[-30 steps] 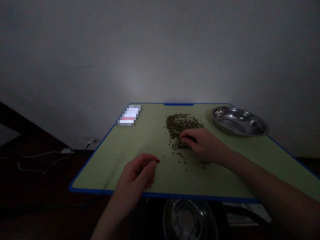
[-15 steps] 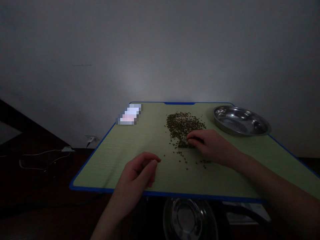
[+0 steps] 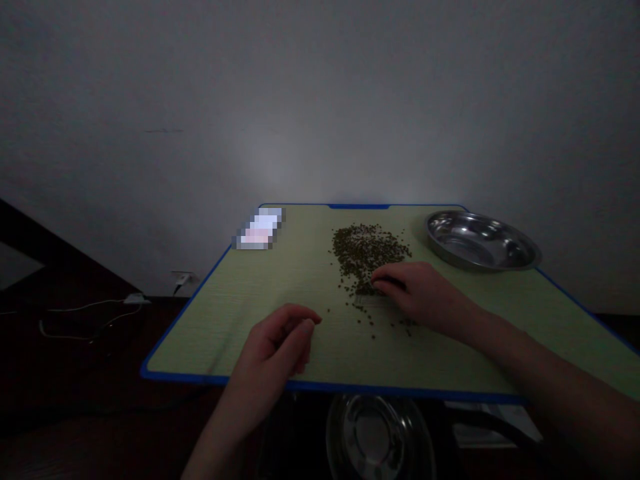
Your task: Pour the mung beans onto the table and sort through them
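Note:
A spread pile of small dark green beans [image 3: 367, 250], like mung beans, lies on the pale green table [image 3: 210, 333]. My right hand [image 3: 425, 293] is at the pile's near right side, thumb and forefinger pinched together. What the pinch holds is too dark and small to make out. Just left of these fingertips a faint see-through strip [image 3: 373, 300] shows, and the beans end along its straight far edge. My left hand [image 3: 280, 343] rests over the table's near edge, fingers curled and thumb against the forefinger, with nothing visible in it.
A shallow steel basin [image 3: 480, 247] stands at the table's back right. At the back left lies a blurred, bright-screened phone [image 3: 260, 230]. Below the near edge is another round steel vessel [image 3: 373, 437]. Cables and a plug [image 3: 183, 280] are by the wall at left.
My right hand has shifted very slightly left, its thumb and forefinger closer together. My left hand and the basin stay where they were.

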Tool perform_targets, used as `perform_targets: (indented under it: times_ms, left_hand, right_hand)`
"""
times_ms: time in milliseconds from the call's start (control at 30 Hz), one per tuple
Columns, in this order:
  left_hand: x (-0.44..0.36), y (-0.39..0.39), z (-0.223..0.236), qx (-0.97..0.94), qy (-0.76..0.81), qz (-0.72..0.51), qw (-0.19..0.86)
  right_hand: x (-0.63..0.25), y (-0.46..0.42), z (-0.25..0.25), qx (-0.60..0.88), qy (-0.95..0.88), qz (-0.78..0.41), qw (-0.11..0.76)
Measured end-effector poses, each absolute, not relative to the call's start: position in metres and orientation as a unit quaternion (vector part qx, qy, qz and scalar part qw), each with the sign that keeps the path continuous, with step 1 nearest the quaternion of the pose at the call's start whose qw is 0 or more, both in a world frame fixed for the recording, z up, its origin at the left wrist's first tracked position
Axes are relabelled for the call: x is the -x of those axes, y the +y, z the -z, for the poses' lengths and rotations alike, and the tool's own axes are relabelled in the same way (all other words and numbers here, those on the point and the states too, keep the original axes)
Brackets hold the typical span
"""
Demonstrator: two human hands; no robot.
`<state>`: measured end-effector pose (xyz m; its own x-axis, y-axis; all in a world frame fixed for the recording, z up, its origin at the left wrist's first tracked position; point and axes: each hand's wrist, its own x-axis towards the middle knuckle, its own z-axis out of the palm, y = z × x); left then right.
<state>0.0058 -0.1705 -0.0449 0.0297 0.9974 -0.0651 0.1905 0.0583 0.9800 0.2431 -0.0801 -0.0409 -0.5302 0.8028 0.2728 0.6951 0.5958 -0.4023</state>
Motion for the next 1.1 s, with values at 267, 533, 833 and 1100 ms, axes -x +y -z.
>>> perform_targets:
  times_ms: [267,533,833,1100]
  left_hand:
    - [-0.006,-0.171,0.046,-0.538,0.544,-0.427,0.482]
    - [-0.006,-0.172,0.044,-0.534,0.548,-0.426,0.483]
    - [-0.007,-0.172,0.043,-0.536,0.548,-0.428,0.479]
    - [-0.006,-0.172,0.045,-0.538,0.551,-0.422,0.477]
  right_hand:
    - [-0.238,-0.075,0.042,0.441,-0.863,-0.112,0.217]
    - [-0.237,-0.073,0.043,0.448,-0.858,-0.100,0.233]
    - [-0.237,-0.074,0.041,0.437,-0.864,-0.111,0.223]
    - [-0.243,-0.078,0.044,0.434,-0.865,-0.109,0.225]
